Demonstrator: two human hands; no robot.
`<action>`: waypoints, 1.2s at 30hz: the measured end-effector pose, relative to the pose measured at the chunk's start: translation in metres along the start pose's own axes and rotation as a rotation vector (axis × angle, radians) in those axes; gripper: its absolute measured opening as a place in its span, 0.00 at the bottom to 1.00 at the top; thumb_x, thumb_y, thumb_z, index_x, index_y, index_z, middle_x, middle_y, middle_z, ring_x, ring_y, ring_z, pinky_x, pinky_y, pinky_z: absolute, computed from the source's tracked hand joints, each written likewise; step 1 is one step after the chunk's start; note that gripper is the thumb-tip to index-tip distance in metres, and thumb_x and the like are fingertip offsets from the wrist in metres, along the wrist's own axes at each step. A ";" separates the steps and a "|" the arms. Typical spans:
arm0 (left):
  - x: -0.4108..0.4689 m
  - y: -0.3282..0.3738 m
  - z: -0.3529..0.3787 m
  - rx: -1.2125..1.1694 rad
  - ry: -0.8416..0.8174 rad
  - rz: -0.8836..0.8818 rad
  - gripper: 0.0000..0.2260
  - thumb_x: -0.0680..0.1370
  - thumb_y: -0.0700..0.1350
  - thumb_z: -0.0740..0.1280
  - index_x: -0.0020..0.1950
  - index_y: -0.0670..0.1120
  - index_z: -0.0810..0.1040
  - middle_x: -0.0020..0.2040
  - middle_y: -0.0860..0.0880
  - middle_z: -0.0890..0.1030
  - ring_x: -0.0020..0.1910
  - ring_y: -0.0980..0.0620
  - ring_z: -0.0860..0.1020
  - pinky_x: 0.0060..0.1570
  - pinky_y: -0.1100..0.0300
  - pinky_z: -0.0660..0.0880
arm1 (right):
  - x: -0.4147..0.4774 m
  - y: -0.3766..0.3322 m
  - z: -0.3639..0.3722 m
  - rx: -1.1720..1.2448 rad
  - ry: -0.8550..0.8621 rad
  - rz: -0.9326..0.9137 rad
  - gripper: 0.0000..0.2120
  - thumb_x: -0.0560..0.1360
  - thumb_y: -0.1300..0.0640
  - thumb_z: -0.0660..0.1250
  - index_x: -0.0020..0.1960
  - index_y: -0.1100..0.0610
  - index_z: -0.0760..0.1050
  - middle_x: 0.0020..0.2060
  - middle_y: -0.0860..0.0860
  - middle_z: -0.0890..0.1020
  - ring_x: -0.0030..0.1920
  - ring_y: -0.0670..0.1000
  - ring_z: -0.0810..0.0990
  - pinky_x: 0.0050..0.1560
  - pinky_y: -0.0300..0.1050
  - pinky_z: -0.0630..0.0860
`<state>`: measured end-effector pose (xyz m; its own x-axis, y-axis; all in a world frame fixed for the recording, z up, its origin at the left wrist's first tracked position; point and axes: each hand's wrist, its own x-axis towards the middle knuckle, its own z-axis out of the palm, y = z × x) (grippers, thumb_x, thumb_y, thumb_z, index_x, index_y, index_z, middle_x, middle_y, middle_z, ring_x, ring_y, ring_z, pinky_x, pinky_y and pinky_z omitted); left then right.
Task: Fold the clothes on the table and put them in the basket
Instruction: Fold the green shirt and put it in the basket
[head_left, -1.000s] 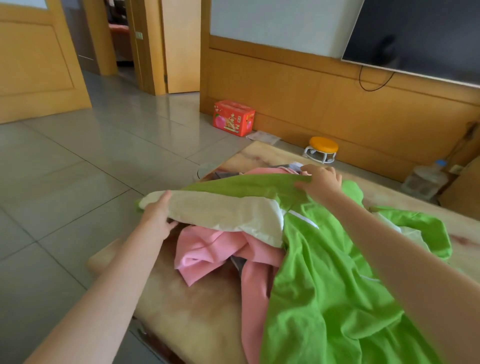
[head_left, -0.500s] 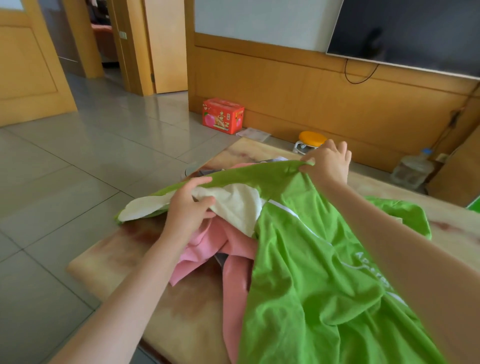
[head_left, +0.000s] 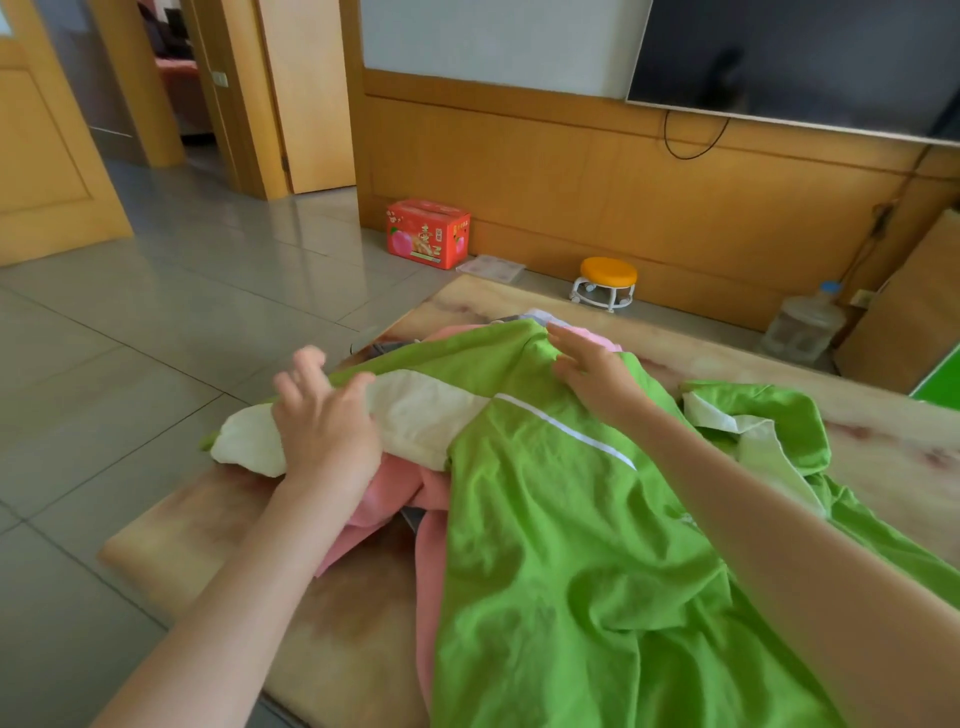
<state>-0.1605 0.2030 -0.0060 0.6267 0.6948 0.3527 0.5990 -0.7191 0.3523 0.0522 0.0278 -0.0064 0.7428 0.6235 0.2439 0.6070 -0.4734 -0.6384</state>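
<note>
A bright green shirt (head_left: 561, 545) with cream sleeves lies spread over a pile of clothes on the marbled table (head_left: 208, 530). My left hand (head_left: 322, 421) rests on top of its cream left sleeve (head_left: 415, 415), fingers spread past the sleeve's far edge. My right hand (head_left: 592, 374) lies flat on the shirt's shoulder with straight fingers. A pink garment (head_left: 400, 493) sticks out from under the shirt. The other sleeve and collar (head_left: 763, 421) lie bunched at the right. No basket is in view.
Grey tiled floor surrounds the table on the left. A red carton (head_left: 428, 234), a small orange-topped stool (head_left: 607, 280) and a water jug (head_left: 802, 325) stand along the wooden wall. A green object (head_left: 941, 374) shows at the right edge.
Both hands have lowered the lifted shirt back onto the pile. My left hand has let go of the sleeve and now lies on it; my right hand has flattened on the shoulder.
</note>
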 end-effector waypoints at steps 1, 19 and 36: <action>0.000 0.010 -0.001 -0.072 0.054 0.092 0.15 0.76 0.42 0.67 0.63 0.50 0.77 0.71 0.43 0.58 0.66 0.40 0.60 0.63 0.49 0.62 | -0.003 -0.001 -0.006 0.036 0.030 -0.010 0.21 0.77 0.68 0.63 0.69 0.59 0.71 0.64 0.55 0.76 0.62 0.50 0.75 0.64 0.38 0.67; -0.005 0.091 0.053 -0.029 -0.477 0.554 0.26 0.81 0.56 0.56 0.77 0.53 0.54 0.79 0.48 0.49 0.77 0.49 0.47 0.74 0.49 0.49 | -0.057 0.075 -0.047 0.145 0.044 0.218 0.17 0.77 0.65 0.65 0.64 0.56 0.76 0.60 0.52 0.79 0.55 0.48 0.78 0.53 0.36 0.71; 0.077 0.183 0.092 0.017 -0.312 0.558 0.27 0.78 0.30 0.54 0.72 0.52 0.66 0.71 0.49 0.69 0.72 0.51 0.64 0.73 0.46 0.49 | -0.018 0.150 -0.079 -0.145 0.020 0.317 0.23 0.76 0.68 0.60 0.68 0.51 0.73 0.62 0.55 0.78 0.59 0.58 0.77 0.58 0.51 0.75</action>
<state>0.0431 0.1241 0.0058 0.9606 0.1825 0.2095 0.1470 -0.9737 0.1738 0.1524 -0.1037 -0.0486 0.9052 0.4199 0.0657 0.3784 -0.7257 -0.5746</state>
